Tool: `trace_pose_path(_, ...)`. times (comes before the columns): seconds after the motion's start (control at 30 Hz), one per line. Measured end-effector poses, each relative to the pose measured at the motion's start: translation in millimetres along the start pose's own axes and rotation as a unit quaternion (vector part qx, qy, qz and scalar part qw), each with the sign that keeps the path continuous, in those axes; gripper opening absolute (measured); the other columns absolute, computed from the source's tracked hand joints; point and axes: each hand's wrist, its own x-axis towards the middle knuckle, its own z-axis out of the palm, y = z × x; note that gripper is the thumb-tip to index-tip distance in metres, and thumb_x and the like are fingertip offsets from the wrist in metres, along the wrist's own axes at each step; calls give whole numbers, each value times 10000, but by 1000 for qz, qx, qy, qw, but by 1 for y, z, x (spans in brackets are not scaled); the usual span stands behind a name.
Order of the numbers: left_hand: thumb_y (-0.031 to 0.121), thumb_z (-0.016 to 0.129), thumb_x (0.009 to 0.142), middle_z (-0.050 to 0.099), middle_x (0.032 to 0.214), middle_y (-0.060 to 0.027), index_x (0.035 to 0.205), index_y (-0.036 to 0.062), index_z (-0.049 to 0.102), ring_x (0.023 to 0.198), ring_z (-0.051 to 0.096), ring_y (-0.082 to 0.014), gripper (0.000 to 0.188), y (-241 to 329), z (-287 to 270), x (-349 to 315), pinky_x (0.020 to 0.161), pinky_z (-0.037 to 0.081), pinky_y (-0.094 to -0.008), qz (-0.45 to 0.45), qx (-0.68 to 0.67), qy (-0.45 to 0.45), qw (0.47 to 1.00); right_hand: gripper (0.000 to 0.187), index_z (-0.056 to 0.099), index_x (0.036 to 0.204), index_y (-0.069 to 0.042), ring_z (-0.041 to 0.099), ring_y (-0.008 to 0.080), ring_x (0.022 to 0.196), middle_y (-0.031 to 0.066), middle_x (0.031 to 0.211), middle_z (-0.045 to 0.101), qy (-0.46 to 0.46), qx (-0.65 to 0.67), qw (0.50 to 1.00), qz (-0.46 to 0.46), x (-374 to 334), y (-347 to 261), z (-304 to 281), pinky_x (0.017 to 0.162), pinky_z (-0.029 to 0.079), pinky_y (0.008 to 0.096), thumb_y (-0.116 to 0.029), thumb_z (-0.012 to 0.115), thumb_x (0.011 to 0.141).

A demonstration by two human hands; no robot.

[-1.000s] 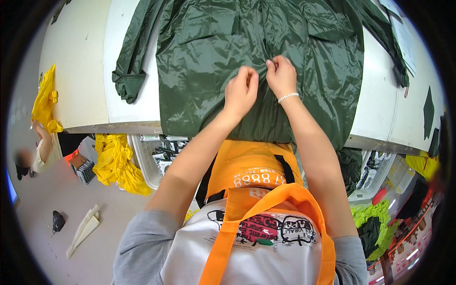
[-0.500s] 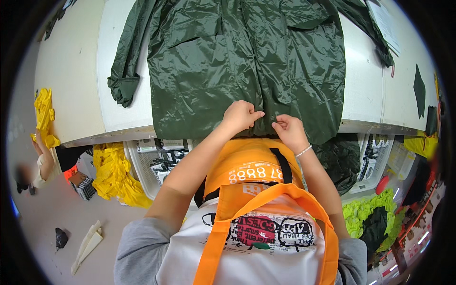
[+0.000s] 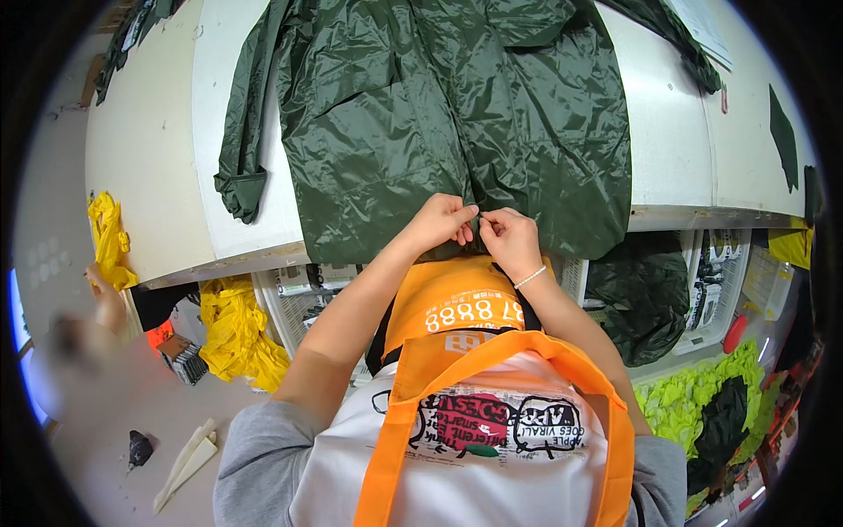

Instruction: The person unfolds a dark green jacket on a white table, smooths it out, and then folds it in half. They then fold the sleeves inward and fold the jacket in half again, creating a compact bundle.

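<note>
Left hand [image 3: 442,221] and right hand [image 3: 513,241], earlier apart, meet at six o'clock on the green raincoat [image 3: 364,145], both pinched closed on its placket [image 3: 464,165].

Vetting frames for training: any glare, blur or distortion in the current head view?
Head view: glare streaks the glossy dark green jacket; the white table curves along its front edge; black vignetting fills the corners; a co-worker's head is blurred, while left hand and right hand look fairly sharp.
</note>
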Motion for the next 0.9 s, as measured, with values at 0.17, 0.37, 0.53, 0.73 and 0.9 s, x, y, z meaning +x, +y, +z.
trace_pose_path(0.17,252,588,906,620,605,-80,668,23,542,508,595,-129,334,5,6,-3,477,457,-226,-15,16,35,999,129,658,775,-21,611,262,582,126,713,618,-18,22,1000,3,-5,-7,-5,545,493,331,-129,709,726)
trace_pose_path(0.37,339,551,895,615,576,-116,657,-3,604,522,613,-238,420,12,8,-8,504,469,-341,121,327,100,932,244,615,739,-13,583,313,626,139,702,587,-80,21,996,25,4,4,-1,589,476,386,-209,757,709)
trace_pose_path(0.53,287,592,846,622,701,-143,677,65,648,677,608,-341,285,72,14,-10,595,472,-430,175,490,255,815,158,605,757,3,581,346,666,164,720,584,-134,62,989,27,13,4,-13,621,468,409,-129,688,729)
trace_pose_path(0.73,300,607,847,341,1454,-101,1308,134,483,1301,335,-354,505,84,13,36,1037,275,-507,236,557,327,726,272,677,816,-25,624,365,769,198,746,635,-356,-68,932,-8,63,4,-64,726,488,431,-293,629,809)
trace_pose_path(0.9,360,586,859,150,1543,-105,1448,161,304,1386,191,-367,683,40,12,42,1092,175,-541,122,542,298,776,192,636,932,-44,604,255,752,143,817,632,168,-160,973,4,236,92,-280,691,487,370,-153,481,906)
